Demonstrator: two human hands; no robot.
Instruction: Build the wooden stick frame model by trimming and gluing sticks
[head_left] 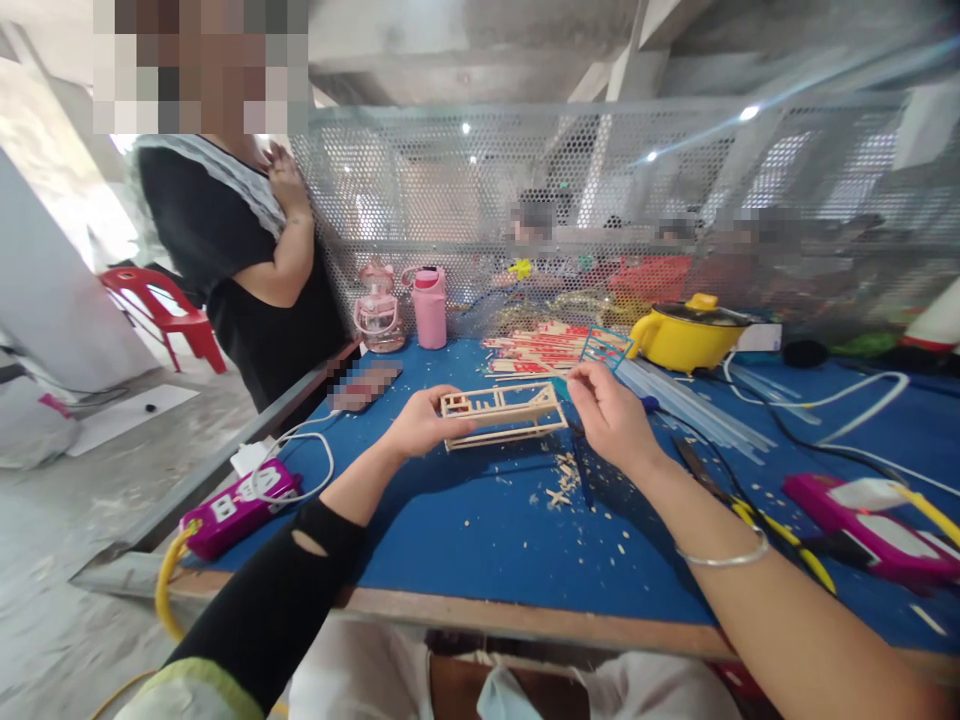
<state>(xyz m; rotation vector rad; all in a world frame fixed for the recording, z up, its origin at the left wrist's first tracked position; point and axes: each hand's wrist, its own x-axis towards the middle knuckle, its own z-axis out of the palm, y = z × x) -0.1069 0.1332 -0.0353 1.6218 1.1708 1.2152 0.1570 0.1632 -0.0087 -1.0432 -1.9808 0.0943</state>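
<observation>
My left hand (426, 422) grips the left end of a small frame built of thin wooden sticks (504, 412), held over the blue table. At the frame's right end my right hand (606, 408) is closed in a pinch. A bit of teal shows by its fingertips, but what they hold is hidden. Just behind that hand is a small blue open lattice (606, 346); I cannot tell whether it touches the hand. Wood scraps (561, 485) lie on the table below the wooden frame.
Bundled sticks in red-and-white paper (544, 348), a yellow pot (690, 335) and translucent glue sticks (690, 405) lie beyond my hands. Purple power strips (244, 508) with cables flank them. Pink bottles (430, 310) stand by the perforated screen (420, 180). A person (247, 240) stands at the left.
</observation>
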